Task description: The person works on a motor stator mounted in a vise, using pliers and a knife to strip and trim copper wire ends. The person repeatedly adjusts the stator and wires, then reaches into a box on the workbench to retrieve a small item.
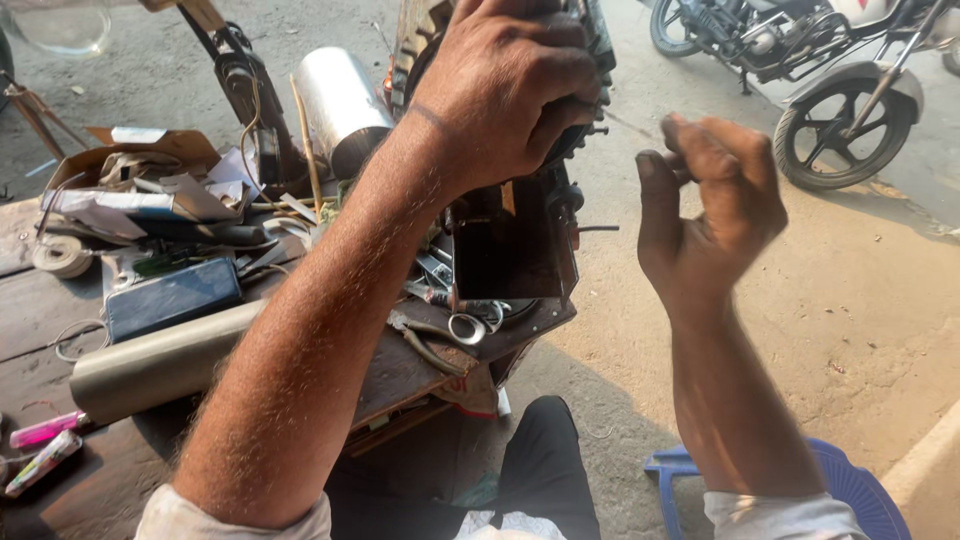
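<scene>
A person's left hand [510,95] clamps down over a toothed metal sprocket [590,70] atop a dark machine housing [515,240] at the edge of a cluttered desk [60,330]. The right hand [710,215] hangs beside it in the air, fingers curled loosely around nothing visible. The housing sits close to the desk's edge; a slip could likely tip it or drag the palm across the teeth. A torn cardboard box [130,160] holds crumpled paper and scraps.

A polished, glossy steel cylinder [342,105] is gleaming on the rough, worn wooden bench [40,330]. A matt grey cardboard tube [160,362] is lying beside a smooth dark-blue plastic case [172,297].
</scene>
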